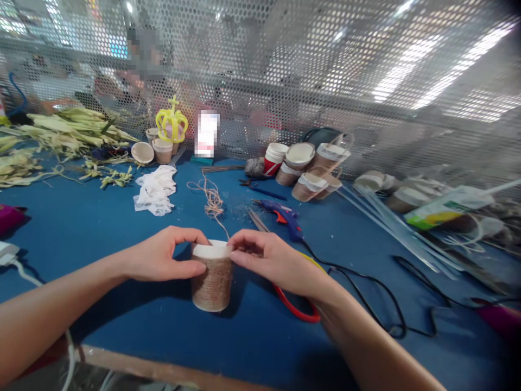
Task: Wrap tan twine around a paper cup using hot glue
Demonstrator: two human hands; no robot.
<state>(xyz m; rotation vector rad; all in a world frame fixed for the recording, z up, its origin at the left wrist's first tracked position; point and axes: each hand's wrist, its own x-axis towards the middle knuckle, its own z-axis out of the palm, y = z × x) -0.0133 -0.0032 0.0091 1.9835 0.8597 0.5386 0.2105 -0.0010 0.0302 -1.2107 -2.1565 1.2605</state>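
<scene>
In the head view, 2 bare hands work at 1 twine-wrapped cup [211, 288], upright near the front edge of a blue table [158, 320]. Close-laid brown rows cover its wall; a bare white band rings the top. The left hand [166, 255] grips the cup's left side, thumb outside, fingers at the rim, a wide gap behind them. The right hand [272, 258] is curled, thumb and fingertips nearly together at the right rim; whether they pinch rim or strand cannot be told. From there 1 strand runs back to 1 loose tangle of twine [214, 201].

Beyond the right hand lies 1 blue glue gun [280, 214] with a red trigger; 1 pair of scissors [299, 315] lies partly under the right arm. Farther back are 1 crumpled white cloth [157, 190], 1 yellow crown [172, 130] among at least 3 small cups [163, 152], 1 red-and-white cup [274, 158] and, beside it, at least 5 white-rimmed cups [306, 187]. Corn husks [77, 125], too many to count, heap at left.
</scene>
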